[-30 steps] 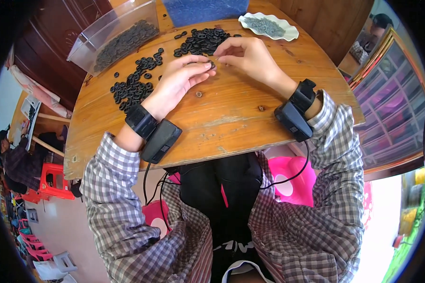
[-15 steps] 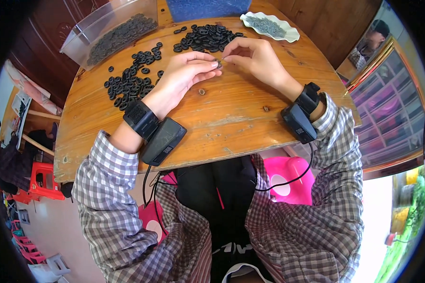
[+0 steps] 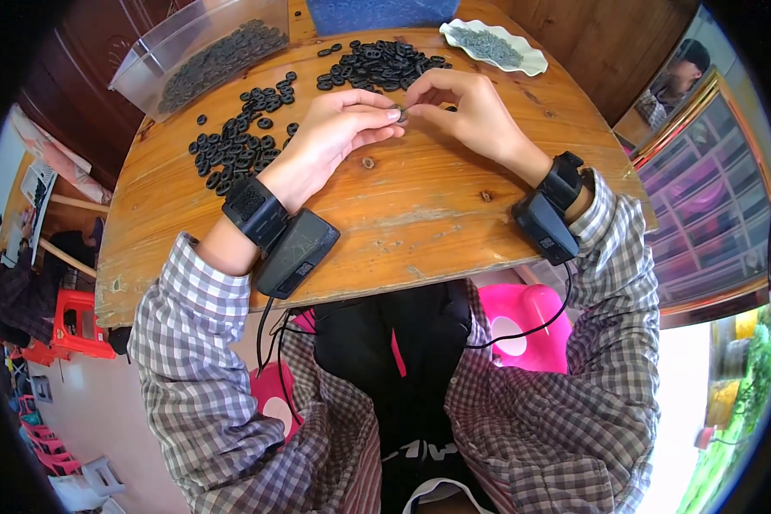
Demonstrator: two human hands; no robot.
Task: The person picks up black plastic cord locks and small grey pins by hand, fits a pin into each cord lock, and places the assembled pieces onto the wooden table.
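If the right hand, its grip unclear, is pressed askew, the dark rounded piece pinched by the left hand could be dropped.

This is looking like a small, home-like workshop for handwork. On the wooden table, black oval pieces are lying in heaps, a clear bin is holding more, and a scalloped dish is holding tiny grey pieces. Farther left, another person is sitting near a red plastic stool; pink seats are standing nearby.
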